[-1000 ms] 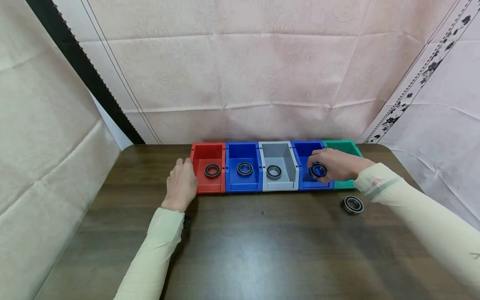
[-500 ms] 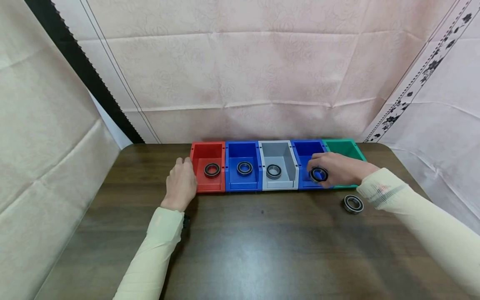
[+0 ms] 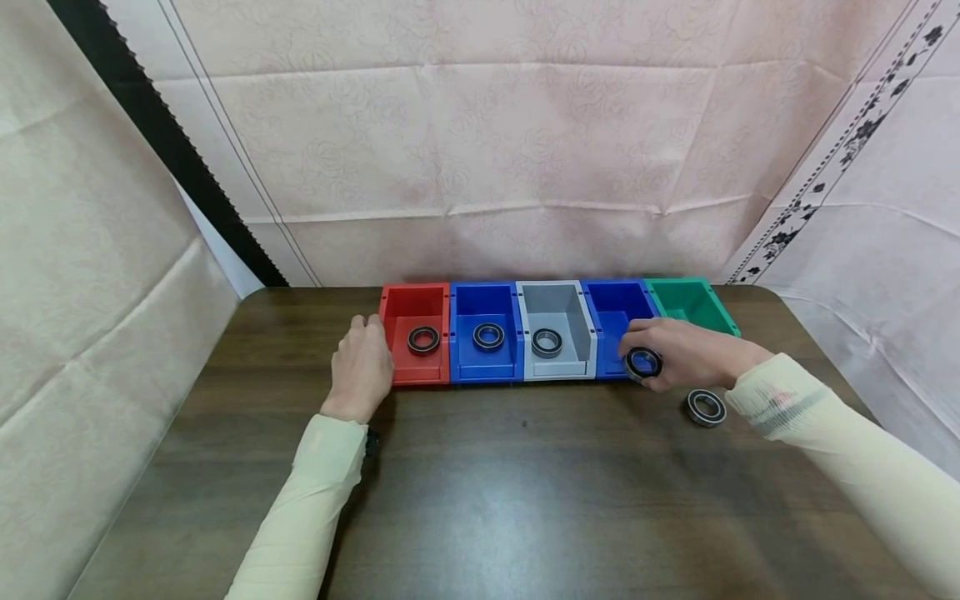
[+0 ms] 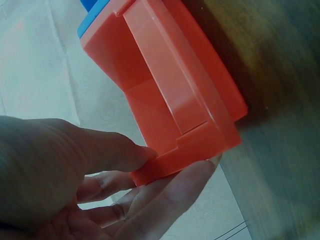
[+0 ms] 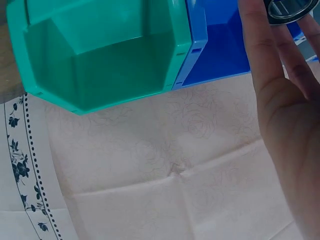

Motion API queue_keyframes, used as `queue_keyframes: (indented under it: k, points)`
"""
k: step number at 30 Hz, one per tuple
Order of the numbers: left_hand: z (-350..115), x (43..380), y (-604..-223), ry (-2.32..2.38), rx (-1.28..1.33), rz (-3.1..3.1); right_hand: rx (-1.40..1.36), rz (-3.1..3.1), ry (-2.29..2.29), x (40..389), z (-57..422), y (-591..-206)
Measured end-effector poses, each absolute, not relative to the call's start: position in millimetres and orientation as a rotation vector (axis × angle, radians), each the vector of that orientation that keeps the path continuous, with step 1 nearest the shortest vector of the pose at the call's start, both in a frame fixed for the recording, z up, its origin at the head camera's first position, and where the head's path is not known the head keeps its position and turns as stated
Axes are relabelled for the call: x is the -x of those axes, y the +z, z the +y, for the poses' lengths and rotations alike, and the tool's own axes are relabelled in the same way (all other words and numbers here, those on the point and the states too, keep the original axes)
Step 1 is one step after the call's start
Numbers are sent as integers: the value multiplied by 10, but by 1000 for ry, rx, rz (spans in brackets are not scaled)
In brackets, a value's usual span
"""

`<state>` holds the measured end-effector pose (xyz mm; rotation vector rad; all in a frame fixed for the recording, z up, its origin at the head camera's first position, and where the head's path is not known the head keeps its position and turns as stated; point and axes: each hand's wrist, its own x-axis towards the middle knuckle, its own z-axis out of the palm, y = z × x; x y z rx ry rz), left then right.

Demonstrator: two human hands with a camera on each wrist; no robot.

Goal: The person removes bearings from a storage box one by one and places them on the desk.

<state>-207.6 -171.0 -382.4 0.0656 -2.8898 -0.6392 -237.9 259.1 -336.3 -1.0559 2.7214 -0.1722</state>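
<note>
My left hand (image 3: 360, 367) pinches the side wall of the red bin (image 4: 200, 155), thumb inside and fingers outside. In my right hand (image 3: 686, 352) is a ball bearing (image 3: 642, 363), held over the front of the right-hand blue bin (image 3: 617, 302). Single bearings lie in the red bin, in the other blue bin (image 3: 486, 304) and in the grey bin (image 3: 552, 302). The green bin (image 5: 115, 65), at the right end, shows a bare floor in the right wrist view. Another bearing (image 3: 705, 407) lies on the table just below my right wrist.
The bins stand side by side along the back of the brown wooden table (image 3: 480, 492). Behind them hangs a pale patterned cloth (image 3: 480, 150), with more cloth at both sides.
My right hand, with the bearing in it, has drawn back toward me and slightly right, uncovering more of the right-hand blue and green bins. The left hand stays on the red bin.
</note>
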Motion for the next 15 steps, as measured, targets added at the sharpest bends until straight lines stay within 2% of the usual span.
queue_keyframes:
  k: [15]
  points:
    - [-1706, 2073, -3810, -639, -87, -2903, 1034, 2702, -169, 2198, 2611, -3452]
